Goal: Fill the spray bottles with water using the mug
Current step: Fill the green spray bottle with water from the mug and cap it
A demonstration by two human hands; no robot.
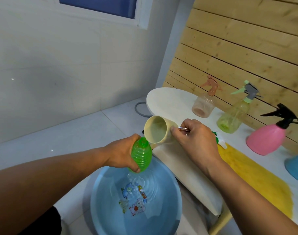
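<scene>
Green bottle [141,156]: ribbed thin plastic, wet, slippery; left hand [123,154] grip wraps its body
Mug [157,130]: rigid, light; right hand [195,138] grip pinches handle, lip beside bottle neck

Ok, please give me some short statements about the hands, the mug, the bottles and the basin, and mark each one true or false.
1. The left hand holds the green bottle over the blue basin. True.
2. The right hand tips the mug toward that bottle's open neck. True.
3. The pink bottle has no spray head. False: a black one is fitted.
4. The basin is dry. False: it holds rippling water.
</scene>
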